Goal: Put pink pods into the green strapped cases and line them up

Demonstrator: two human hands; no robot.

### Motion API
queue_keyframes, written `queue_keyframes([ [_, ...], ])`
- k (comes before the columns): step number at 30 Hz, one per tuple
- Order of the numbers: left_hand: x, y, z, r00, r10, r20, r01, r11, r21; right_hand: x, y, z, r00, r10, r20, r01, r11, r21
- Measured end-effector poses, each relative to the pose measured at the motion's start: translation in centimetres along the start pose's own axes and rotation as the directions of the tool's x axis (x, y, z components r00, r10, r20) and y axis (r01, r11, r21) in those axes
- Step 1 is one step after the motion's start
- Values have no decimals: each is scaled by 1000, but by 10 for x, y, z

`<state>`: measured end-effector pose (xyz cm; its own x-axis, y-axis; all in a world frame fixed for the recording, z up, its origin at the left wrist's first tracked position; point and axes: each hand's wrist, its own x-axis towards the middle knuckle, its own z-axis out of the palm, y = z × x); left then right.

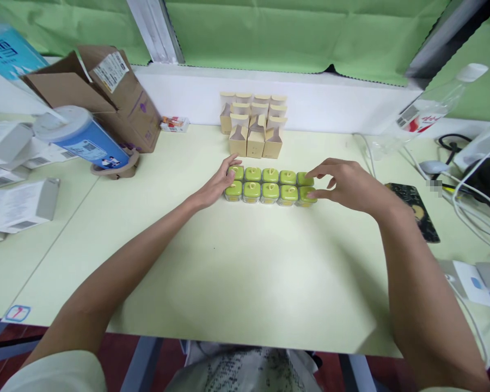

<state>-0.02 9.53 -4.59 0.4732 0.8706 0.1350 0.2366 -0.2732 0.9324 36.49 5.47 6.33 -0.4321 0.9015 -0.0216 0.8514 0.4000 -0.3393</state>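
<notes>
Ten green-lidded jars [270, 190] stand in two rows of five mid-table [245, 261], just on the near side of small open cartons [255, 144]. At their left end the left hand [217, 184] rests with fingers unclenched; at the right end the right hand [347, 182] holds thumb and forefinger apart, contact hard to tell.

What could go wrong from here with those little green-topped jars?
The jars stand close together in two rows, with the left hand and right hand at opposite ends. Uneven pressure from the hands might skew the rows or tip a jar.

The small open boxes stand just behind; if the jars were pushed back, they could knock some of the boxes over.
</notes>
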Motion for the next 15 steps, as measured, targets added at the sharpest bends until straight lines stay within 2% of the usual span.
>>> queue_keyframes([
  [5, 0, -2, -1, 1000, 4, 6, -4, 1000, -2, 6, 14, 14, 1000, 13, -21, -14, 998, -56],
  [10, 1, -6, -1, 1000, 17, 3, -17, 1000, -12, 11, 20, 24, 1000, 10, -6, -10, 999, 32],
  [13, 2, -9, 0, 999, 36, -25, -36, 999, -15, 17, 12, 32, 987, 35, -160, -6, 984, 180],
  [15, 4, -10, 2, 993, 62, -105, -64, 998, -10, 24, 6, 41, 945, 109, -309, -13, 955, 297],
])
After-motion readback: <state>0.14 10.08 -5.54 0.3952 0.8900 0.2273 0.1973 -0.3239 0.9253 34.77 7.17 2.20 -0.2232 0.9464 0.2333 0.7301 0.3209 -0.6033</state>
